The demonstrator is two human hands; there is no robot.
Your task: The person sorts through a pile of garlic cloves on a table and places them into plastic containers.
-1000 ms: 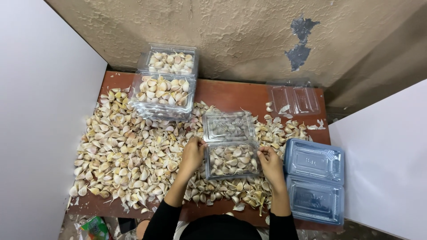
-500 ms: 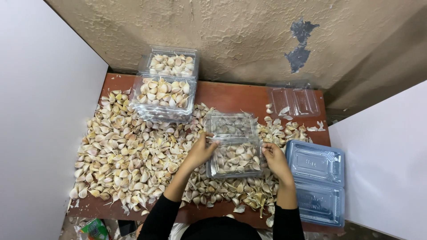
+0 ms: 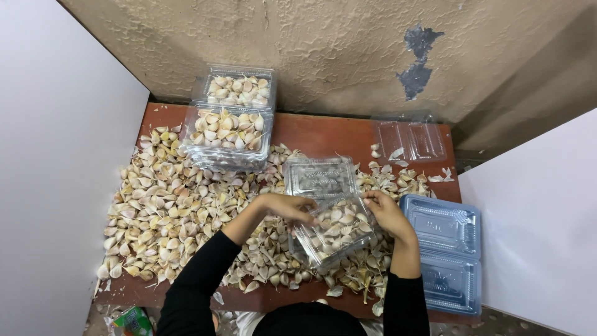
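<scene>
While a clear plastic box [image 3: 336,231] filled with garlic cloves is gripped at both ends, the left hand [image 3: 287,207] and right hand [image 3: 387,213] are curled on its rim, fingers [image 3: 309,219] pressed against it. Beyond them, its open lid [image 3: 320,177] is seen, then stacked filled boxes [image 3: 230,127] on the desk [image 3: 323,134].

A single head-worn camera looks almost straight down from above the person's head onto the table [image 3: 323,134], facing forward toward the rough wall [image 3: 323,56] at the table's far edge. It sits at moderate height: the whole table, both white side panels [image 3: 56,186] and both forearms fit in frame. No second view exists for overlap.
</scene>
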